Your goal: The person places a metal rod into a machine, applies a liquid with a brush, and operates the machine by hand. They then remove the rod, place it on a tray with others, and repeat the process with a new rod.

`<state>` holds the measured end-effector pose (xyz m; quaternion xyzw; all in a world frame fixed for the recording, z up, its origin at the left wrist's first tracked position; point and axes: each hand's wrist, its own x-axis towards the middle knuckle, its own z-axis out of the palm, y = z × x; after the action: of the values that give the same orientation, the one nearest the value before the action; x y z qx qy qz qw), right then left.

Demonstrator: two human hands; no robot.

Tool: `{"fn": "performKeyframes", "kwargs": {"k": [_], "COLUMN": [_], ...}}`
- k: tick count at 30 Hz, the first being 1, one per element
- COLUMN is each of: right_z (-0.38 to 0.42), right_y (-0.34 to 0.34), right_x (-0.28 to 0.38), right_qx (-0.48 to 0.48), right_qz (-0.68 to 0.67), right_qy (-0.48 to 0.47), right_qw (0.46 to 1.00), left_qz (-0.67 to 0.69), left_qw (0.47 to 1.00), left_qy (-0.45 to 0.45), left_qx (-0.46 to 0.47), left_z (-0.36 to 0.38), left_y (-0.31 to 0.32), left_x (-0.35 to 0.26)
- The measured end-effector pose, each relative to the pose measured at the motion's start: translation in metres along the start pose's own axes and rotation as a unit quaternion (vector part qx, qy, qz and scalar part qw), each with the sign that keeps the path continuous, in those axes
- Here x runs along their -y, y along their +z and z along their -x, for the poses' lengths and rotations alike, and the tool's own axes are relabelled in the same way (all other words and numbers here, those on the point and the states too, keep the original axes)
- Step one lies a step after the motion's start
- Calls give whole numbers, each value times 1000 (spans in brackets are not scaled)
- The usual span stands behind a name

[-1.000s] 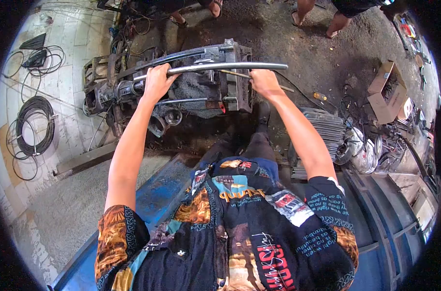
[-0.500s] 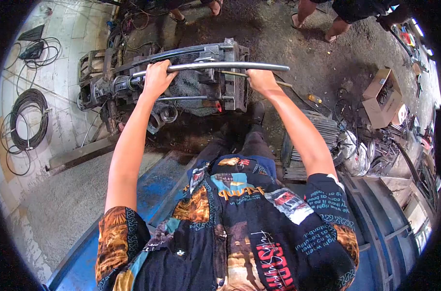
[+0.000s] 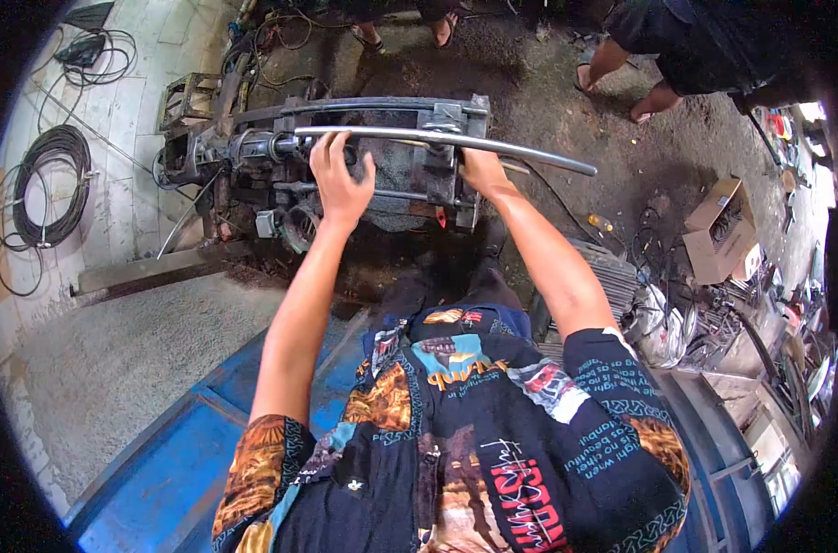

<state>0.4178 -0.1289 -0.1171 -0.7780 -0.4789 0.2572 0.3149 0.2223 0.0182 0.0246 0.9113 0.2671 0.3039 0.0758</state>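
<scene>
A long, slightly curved metal rod (image 3: 530, 157) lies across the top of the greasy machine (image 3: 253, 147), its right end sticking out past the frame. Just below the rod's left part is my left hand (image 3: 343, 182), fingers spread and thumb apart, its fingertips close to the rod. My right hand (image 3: 483, 169) is at the machine's right end block, just under the rod. Its fingers are hidden behind the rod and the block, so what they hold does not show. A thinner brownish rod (image 3: 515, 168) passes beside that hand.
Black cable coils (image 3: 52, 189) lie on the pale floor at left. A cardboard box (image 3: 719, 230) with metal pieces stands at right, near stacked metal bars (image 3: 599, 276). Two people's legs (image 3: 608, 63) are at the top. A blue metal surface (image 3: 175, 461) is below me.
My left hand has opened off the rod and moved right and down. The rod has shifted right, its right end now lower. My right hand has moved slightly left, and the view has shifted.
</scene>
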Motion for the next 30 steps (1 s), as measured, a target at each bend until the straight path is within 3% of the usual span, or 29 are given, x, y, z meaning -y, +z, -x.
{"fn": "performKeyframes", "kwargs": {"k": [2, 4, 5, 7, 8, 10, 11, 12, 14, 15, 17, 20, 22, 24, 26, 28, 30], "right_z": [3, 4, 5, 7, 7, 6, 6, 5, 5, 6, 8, 9, 17, 30, 41, 49, 56], "right_y": [2, 4, 5, 11, 15, 17, 18, 18, 16, 14, 9, 2, -8, -22, -16, -14, -21], "right_x": [5, 9, 9, 6, 4, 3, 4, 4, 6, 8, 12, 15, 22, 27, 0, -32, -52], "right_qx": [-12, -28, -37, -78, -77, -85, -85, -86, -88, -89, -119, -112, -174, -301, -357, -407, -367], "right_qz": [-11, -19, -22, -40, -36, -15, -12, -11, -10, -6, 18, 50, 58, 34, 64, -62, -129], "right_qy": [17, 34, 48, 47, 52, 82, 87, 87, 88, 93, 40, 35, -3, -23, 24, 219, 242], "right_qw": [1000, 999, 998, 995, 995, 993, 993, 992, 992, 992, 992, 992, 983, 953, 932, 885, 889], "left_qz": [63, 172, 177, 232, 236, 396, 389, 392, 485, 440, 427, 435, 475, 486, 468, 456, 491], "left_qw": [997, 958, 957, 901, 899, 779, 735, 733, 663, 695, 702, 709, 671, 648, 658, 677, 634], "left_qy": [-53, -168, -170, -290, -290, -451, -526, -525, -547, -546, -543, -532, -558, -577, -587, -573, -595], "left_qx": [12, 155, 157, 225, 229, 183, 182, 184, 164, 157, 173, 159, 110, 108, 69, 76, 49], "left_z": [26, 52, 62, 72, 74, 59, 45, 43, 39, 31, 28, 44, 42, 37, 35, 41, 37], "left_y": [5, 15, 25, 48, 62, 82, 84, 95, 121, 120, 126, 153, 146, 138, 134, 137, 136], "left_x": [13, 35, 45, 58, 65, 63, 57, 64, 78, 70, 70, 90, 80, 71, 66, 73, 73]}}
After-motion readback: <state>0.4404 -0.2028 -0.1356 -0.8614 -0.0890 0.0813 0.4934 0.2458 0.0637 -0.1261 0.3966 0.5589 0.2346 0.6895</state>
